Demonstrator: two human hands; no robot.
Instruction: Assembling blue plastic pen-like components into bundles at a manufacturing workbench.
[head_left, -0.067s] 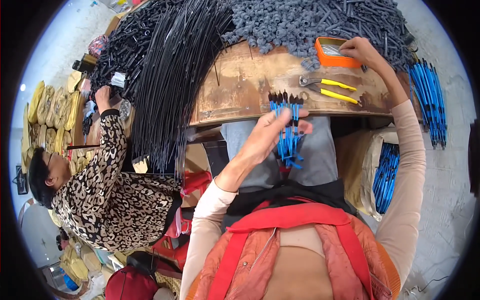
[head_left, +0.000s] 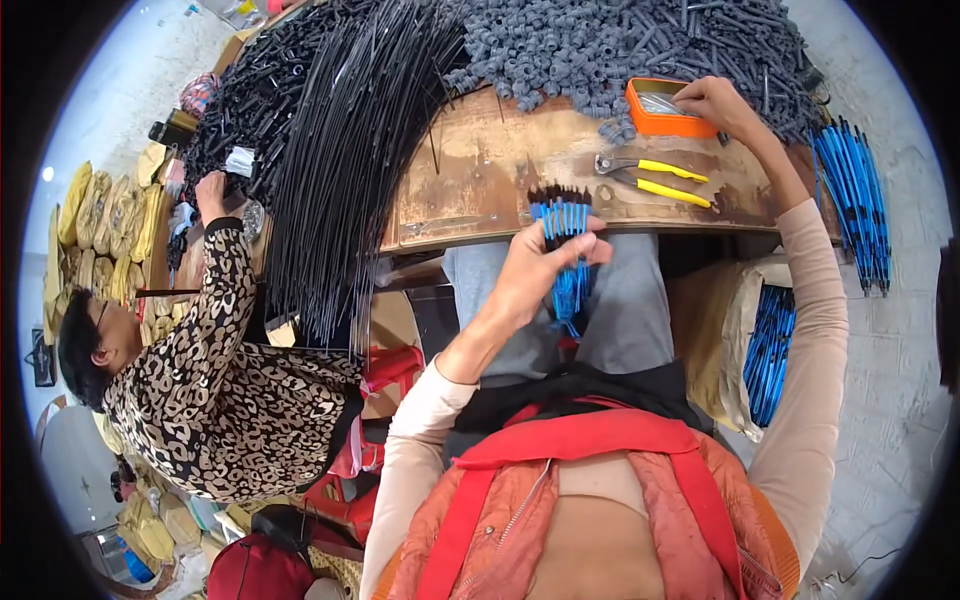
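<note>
My left hand [head_left: 541,262] is closed around a bundle of thin blue rods with black tips [head_left: 568,287]. Their black ends point away from me, above the table's near edge, while the blue ends hang over my lap. At the far right of the table, my right hand [head_left: 713,101] reaches into an orange open tin [head_left: 668,123]. Thin silvery pieces [head_left: 657,104] lie in the tin. The fingers of that hand are pinched together at its rim, and what they hold is too small to make out. Yellow-handled pliers [head_left: 655,180] lie between my hands.
Grey plastic fittings [head_left: 570,50] are heaped along the back of the wooden table [head_left: 465,190]. Long black rods [head_left: 340,150] overhang its left edge. More blue rods stand at the right [head_left: 857,200] and in a sack [head_left: 735,350]. A co-worker [head_left: 230,400] works at the left.
The blue bundle has shifted slightly left and turned in my left hand, its tips now closer in a row. My right hand stays at the tin.
</note>
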